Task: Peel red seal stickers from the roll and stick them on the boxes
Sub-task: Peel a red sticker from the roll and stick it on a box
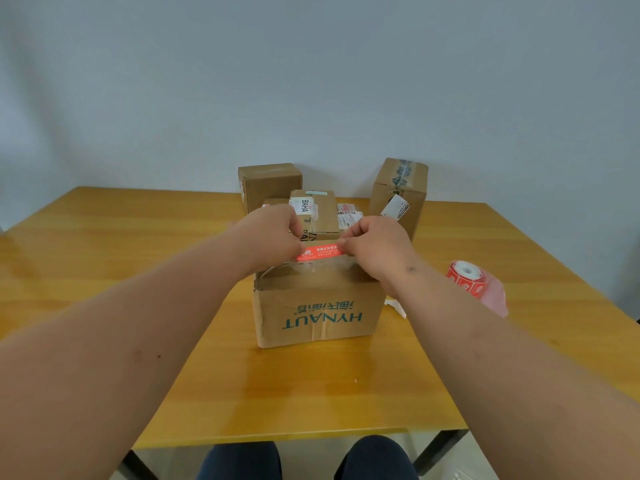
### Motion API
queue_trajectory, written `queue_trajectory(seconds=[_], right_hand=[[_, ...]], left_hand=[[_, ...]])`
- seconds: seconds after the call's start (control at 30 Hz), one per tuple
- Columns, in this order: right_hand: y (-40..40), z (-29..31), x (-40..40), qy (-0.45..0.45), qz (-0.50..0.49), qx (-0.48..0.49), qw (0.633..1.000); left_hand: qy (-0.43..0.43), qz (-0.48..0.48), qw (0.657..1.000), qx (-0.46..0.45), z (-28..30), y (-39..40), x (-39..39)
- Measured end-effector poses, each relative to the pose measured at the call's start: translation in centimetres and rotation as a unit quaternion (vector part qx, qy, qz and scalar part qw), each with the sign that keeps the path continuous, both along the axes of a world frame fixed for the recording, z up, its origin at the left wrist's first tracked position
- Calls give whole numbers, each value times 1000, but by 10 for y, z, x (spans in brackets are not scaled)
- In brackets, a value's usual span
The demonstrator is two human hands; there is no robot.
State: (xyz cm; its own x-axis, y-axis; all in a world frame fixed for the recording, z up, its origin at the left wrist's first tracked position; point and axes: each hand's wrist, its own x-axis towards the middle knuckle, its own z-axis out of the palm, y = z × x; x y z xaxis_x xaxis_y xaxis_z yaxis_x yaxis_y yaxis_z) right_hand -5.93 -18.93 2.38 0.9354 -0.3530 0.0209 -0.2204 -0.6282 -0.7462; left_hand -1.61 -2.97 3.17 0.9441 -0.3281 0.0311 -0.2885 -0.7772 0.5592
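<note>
The left hand (273, 233) and right hand (375, 245) each pinch one end of a red seal sticker (322, 252), stretched flat across the top of the HYNAUT box (318, 310) at mid-bench (104, 244); whether it already touches the cardboard is hard to tell; the sticker roll (467, 278) lies right of the box; four other boxes (398, 192) stand behind.

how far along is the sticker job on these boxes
Done: none of the boxes shows a finished seal. In hand: the left hand and right hand pinch the ends of a red sticker over the front box. Left: the back boxes, with the sticker roll waiting at the right.
</note>
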Motion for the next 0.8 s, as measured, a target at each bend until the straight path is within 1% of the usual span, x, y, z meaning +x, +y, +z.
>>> queue_trajectory(seconds=[0.17,0.27,0.4,0.63,0.73,0.8], right_hand=[[2,0,4,46,5,-116,992],[1,-1,6,56,3,-167,984],[1,-2,7,62,10,-188,980],[0,-3,5,63,19,-189,980],[1,-2,5,61,24,-191,979],[1,-2,5,64,27,-193,979]], left_hand=[[-40,-3,991,130,3,-10,-4],[-52,1,986,157,2,-12,-2],[-52,2,984,168,2,-14,-3],[-32,3,987,157,6,-13,-6],[-17,2,990,139,5,-13,-7],[-1,-2,994,111,4,-12,-7]])
